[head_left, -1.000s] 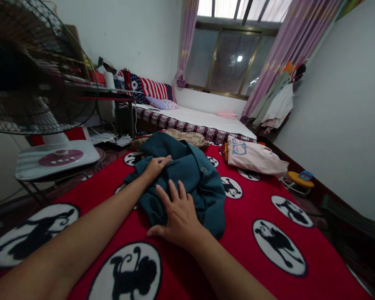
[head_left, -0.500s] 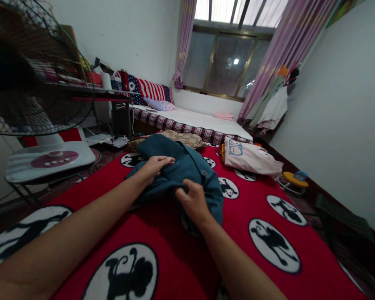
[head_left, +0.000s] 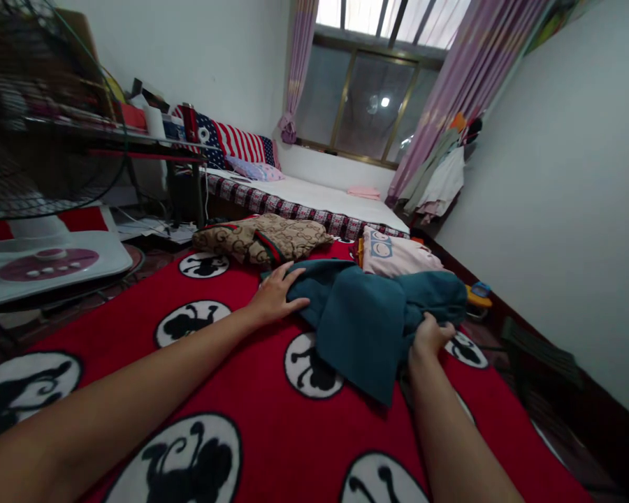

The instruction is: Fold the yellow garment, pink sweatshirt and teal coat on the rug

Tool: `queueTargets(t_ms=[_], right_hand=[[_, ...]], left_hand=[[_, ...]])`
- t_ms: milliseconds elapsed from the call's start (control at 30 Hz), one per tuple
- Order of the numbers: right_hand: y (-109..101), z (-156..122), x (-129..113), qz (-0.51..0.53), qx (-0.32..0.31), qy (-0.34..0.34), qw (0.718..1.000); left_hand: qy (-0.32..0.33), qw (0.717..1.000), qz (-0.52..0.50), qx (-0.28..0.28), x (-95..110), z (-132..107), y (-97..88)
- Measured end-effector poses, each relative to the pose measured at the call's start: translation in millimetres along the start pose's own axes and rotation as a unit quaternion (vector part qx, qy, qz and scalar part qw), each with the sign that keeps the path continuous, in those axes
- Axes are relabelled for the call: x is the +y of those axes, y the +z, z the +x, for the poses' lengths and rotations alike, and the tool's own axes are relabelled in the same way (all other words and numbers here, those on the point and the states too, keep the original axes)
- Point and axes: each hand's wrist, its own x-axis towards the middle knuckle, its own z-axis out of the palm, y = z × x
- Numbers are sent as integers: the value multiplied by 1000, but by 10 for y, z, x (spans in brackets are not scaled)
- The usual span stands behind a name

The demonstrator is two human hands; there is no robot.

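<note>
A teal jacket [head_left: 364,318] lies bunched and stretched sideways across the red blanket, with a broad flap hanging towards me. At its left end is my left hand [head_left: 274,299], fingers spread and thumb apart, touching the cloth's edge. My right hand [head_left: 428,339] has its fingers curled at the jacket's right end and grips the fabric there; some fingertips are hidden in the folds. Behind the jacket sit a brown patterned garment [head_left: 272,237] and a folded pale pink garment [head_left: 398,253].
Beneath everything is the red blanket [head_left: 262,391] with black-and-white round prints. An electric fan [head_left: 47,258] stands close on the left, beside a cluttered desk [head_left: 157,143]. A white-topped bed [head_left: 314,192] is under the window. A yellow stool [head_left: 476,299] is at the right.
The jacket has moved right and been spread wider, uncovering the brown patterned garment. My right hand has moved right with the cloth; my left hand has opened its fingers at the left edge.
</note>
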Motion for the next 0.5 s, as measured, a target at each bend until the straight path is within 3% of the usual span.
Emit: queueTargets(t_ms=[100, 233, 367, 500], right_hand=[[80, -48, -7, 16, 69, 20, 997], [150, -159, -131, -24, -39, -73, 996], [167, -198, -149, -109, -102, -74, 986], [95, -71, -10, -99, -138, -51, 984]], left_hand=[[-30, 993, 56, -98, -117, 37, 154], [29, 989, 81, -123, -27, 110, 133], [72, 988, 103, -94, 206, 87, 169], [99, 983, 103, -119, 426, -9, 208]])
